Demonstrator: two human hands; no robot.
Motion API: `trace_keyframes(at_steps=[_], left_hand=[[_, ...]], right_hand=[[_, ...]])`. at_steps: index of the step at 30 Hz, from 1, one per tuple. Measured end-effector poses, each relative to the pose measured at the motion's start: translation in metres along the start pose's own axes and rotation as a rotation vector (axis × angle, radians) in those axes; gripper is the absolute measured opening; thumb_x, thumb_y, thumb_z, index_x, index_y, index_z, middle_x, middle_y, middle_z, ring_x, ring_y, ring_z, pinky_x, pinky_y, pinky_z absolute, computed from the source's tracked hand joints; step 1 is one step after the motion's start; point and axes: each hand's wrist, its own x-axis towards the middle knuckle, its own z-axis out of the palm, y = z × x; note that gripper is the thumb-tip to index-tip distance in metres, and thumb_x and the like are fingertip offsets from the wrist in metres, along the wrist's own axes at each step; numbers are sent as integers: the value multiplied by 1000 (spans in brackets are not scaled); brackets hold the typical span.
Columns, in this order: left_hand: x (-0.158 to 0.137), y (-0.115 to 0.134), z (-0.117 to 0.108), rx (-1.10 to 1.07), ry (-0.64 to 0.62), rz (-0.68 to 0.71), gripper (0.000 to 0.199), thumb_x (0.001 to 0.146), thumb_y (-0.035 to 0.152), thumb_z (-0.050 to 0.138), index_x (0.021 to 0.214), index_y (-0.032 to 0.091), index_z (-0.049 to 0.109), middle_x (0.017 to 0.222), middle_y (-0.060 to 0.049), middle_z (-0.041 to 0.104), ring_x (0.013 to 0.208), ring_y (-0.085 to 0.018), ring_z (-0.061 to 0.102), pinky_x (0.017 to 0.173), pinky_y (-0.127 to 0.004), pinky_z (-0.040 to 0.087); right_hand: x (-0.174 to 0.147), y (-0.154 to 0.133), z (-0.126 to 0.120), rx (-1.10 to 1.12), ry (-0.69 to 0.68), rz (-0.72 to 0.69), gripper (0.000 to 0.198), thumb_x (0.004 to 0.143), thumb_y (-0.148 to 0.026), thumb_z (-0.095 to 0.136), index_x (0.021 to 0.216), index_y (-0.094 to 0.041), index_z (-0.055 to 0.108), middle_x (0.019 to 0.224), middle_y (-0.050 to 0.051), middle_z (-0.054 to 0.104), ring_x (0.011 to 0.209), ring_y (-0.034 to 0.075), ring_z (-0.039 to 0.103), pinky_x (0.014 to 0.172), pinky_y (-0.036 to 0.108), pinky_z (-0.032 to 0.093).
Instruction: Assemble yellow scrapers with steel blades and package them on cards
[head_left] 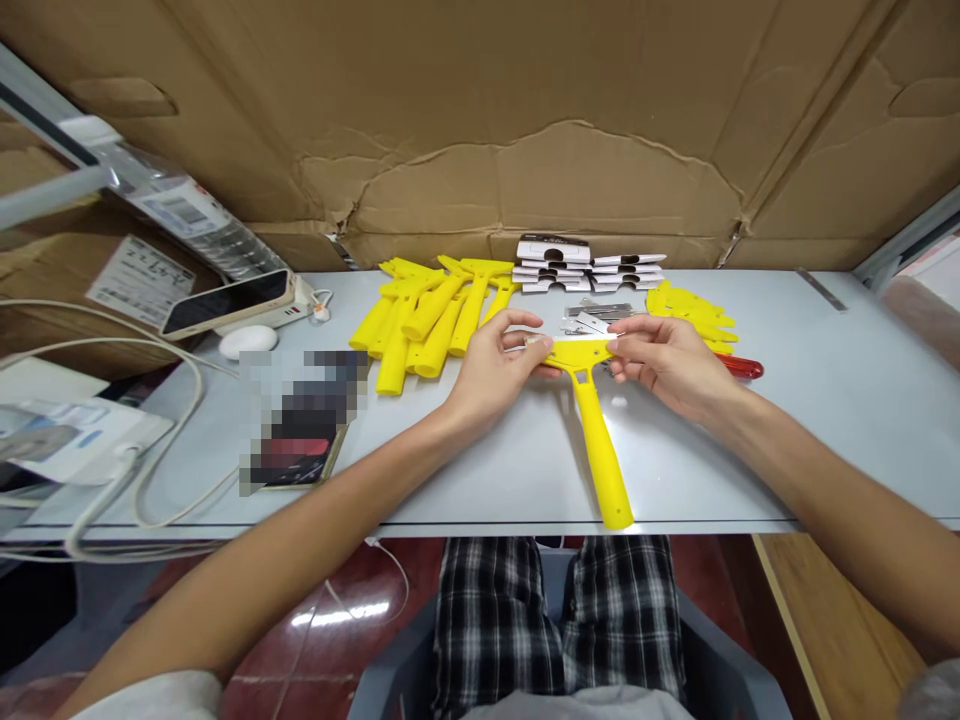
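A yellow plastic scraper (602, 455) with a T-shaped head lies between my hands, its long handle pointing toward the table's front edge. My left hand (501, 362) is closed on the left end of the head, thumb on top. At the head's right end, the thumb and fingers of my right hand (667, 362) pinch the corner. A thin pale strip, perhaps a blade, runs along the head's far edge; my fingers partly cover it. Just beyond lie loose metal blades (600, 311). A red-handled tool (742, 367) pokes out from behind my right hand.
Several yellow scraper handles (390, 345) are piled at the back left. Stacked folded cards (553, 265) stand against the cardboard (615, 190). Flat yellow pieces (690, 312) lie right of them. A phone (229, 305), a white mouse (248, 342) and cables (196, 395) occupy the left side.
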Motion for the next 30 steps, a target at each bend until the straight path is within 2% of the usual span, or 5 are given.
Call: trace_keyframes(at_steps=[8,15,19,24,30], left_hand=[[5,2,-4,-66,-37,-106,9,94,18,78,91,11,73,78,-6,78,64,-14,77,65,-25,65],[-1,6,-3,-5,28,-47,33,93,15,79,121,15,64,80,-2,81,68,-15,81,75,-26,65],[-2,7,-3,13,19,-17,33,91,15,79,118,19,59,76,1,79,69,-16,81,77,-28,66],[0,5,-4,3,25,-9,34,92,17,78,119,19,59,77,0,79,68,-16,81,75,-27,66],[3,2,-1,-142,25,-90,13,97,20,75,106,14,68,84,-7,81,71,-16,79,72,-27,66]], right_hand=[[1,-1,0,22,20,-37,45,79,-20,82,118,-8,62,103,9,67,70,8,65,64,22,57],[-1,-3,0,-49,-75,30,38,89,-24,76,120,-9,58,101,11,69,73,10,69,66,23,60],[-5,-5,4,-190,-159,141,33,102,-38,65,109,-6,59,94,14,69,64,11,65,56,24,55],[-8,-8,6,-242,-164,180,28,103,-34,62,105,-6,60,90,12,69,58,9,61,53,21,50],[-6,-3,2,-239,-155,146,33,99,-38,68,95,-7,59,90,10,69,58,8,60,51,20,47]])
